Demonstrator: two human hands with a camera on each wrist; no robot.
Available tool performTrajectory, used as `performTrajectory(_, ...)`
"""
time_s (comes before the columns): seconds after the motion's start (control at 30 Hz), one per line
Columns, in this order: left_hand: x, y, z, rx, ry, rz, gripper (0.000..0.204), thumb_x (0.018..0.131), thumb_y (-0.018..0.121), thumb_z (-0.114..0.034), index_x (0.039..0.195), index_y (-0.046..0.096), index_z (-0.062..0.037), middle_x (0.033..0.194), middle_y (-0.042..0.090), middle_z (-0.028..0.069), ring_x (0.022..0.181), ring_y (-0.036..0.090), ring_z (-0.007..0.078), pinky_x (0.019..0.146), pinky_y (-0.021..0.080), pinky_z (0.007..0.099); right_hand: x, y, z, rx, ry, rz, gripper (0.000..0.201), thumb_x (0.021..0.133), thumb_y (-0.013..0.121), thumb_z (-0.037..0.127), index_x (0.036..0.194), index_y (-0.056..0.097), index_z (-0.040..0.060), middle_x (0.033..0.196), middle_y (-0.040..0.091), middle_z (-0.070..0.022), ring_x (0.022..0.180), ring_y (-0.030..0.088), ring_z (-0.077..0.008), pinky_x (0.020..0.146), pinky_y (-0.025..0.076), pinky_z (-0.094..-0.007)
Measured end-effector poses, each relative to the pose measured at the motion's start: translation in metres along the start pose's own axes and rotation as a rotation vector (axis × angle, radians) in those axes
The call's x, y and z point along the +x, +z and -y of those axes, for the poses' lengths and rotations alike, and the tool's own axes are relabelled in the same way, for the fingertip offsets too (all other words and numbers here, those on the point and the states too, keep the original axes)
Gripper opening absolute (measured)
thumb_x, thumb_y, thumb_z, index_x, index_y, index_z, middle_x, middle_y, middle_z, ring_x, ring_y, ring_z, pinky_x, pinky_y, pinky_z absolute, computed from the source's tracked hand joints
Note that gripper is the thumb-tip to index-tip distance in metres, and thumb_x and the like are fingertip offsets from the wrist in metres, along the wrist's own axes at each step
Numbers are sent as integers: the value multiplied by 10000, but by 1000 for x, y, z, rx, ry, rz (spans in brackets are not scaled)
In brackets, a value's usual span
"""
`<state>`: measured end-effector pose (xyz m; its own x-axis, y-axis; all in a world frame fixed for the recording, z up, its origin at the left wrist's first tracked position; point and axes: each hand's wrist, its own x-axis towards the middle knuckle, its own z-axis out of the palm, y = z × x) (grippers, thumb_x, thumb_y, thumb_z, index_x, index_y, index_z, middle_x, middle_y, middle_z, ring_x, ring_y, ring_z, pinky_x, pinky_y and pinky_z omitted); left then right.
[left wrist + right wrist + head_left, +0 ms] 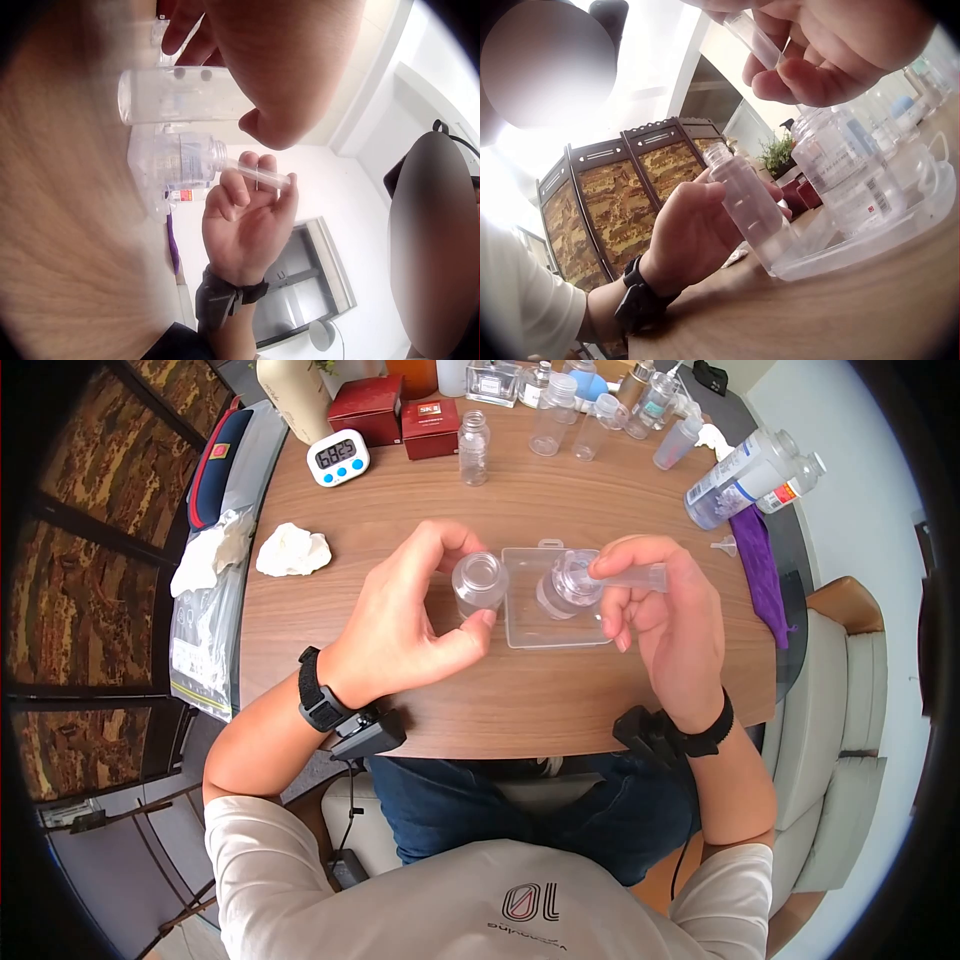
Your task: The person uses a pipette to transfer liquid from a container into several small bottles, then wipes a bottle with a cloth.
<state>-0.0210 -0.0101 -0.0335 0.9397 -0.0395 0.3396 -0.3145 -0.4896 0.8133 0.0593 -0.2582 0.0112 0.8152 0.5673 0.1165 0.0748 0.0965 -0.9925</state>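
Observation:
My left hand [412, 610] grips a slim clear bottle [480, 588] between thumb and fingers; its neck is uncapped. In the right wrist view this bottle [754, 206] stands slightly tilted by the tray. A wider clear bottle [556, 598] with a printed label stands open in a shallow clear plastic tray [516, 632]. Above it, my right hand [675, 615] holds a slender clear plastic tube [645, 578] between thumb and fingers. In the left wrist view the tube [259, 172] slants down to the wide bottle's mouth, its lower end hidden there.
A crumpled tissue [292, 550] lies left, below a white timer [338, 458]. An empty clear bottle [474, 450] stands near red boxes [432, 430] at the back. Several bottles line the back right, with two larger labelled bottles [735, 480] and a purple cloth [762, 580].

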Motion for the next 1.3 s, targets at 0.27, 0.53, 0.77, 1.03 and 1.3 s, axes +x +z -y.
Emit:
performTrajectory(0.27, 1, 0, -4, 59, 47, -26, 465, 794, 787, -143, 1184, 576, -5, 1097, 679, 125, 1034, 668, 222, 958, 517, 360, -9, -24, 20, 84, -292, -18, 521, 1122, 248, 390, 953, 583, 28, 998, 629, -155, 590, 463, -110, 541, 398, -230)
performTrajectory(0.53, 4, -1, -11, 141, 107, 54, 542, 838, 824, -171, 1328, 634, -36, 1201, 700, 157, 1041, 680, 305, 916, 530, 366, -27, -24, 43, 209, -532, -44, 535, 1101, 158, 424, 873, 530, 113, 950, 574, -145, 515, 422, -135, 490, 426, -234)
performTrajectory(0.77, 6, 0, -10, 144, 175, 45, 557, 834, 828, -177, 1335, 630, -34, 1246, 694, 162, 1070, 683, 318, 915, 534, 380, -25, -7, 29, 136, -478, 28, 616, 1101, 150, 476, 894, 556, 61, 935, 615, -196, 557, 515, -145, 532, 477, -272)
performTrajectory(1.03, 5, -1, -10, 151, 180, 49, 557, 828, 836, -184, 1324, 632, -31, 1215, 701, 155, 1046, 686, 314, 896, 536, 377, -24, -6, 27, 78, -506, 110, 655, 1099, 155, 505, 931, 578, 34, 1000, 615, -201, 605, 534, -156, 591, 501, -285)
performTrajectory(1.3, 6, 0, -11, 153, 170, 54, 553, 829, 834, -185, 1320, 632, -32, 1211, 702, 151, 1039, 686, 314, 891, 536, 374, -25, -8, 26, 86, -502, 120, 658, 1100, 152, 507, 949, 578, 29, 1006, 612, -208, 621, 540, -163, 595, 508, -284)
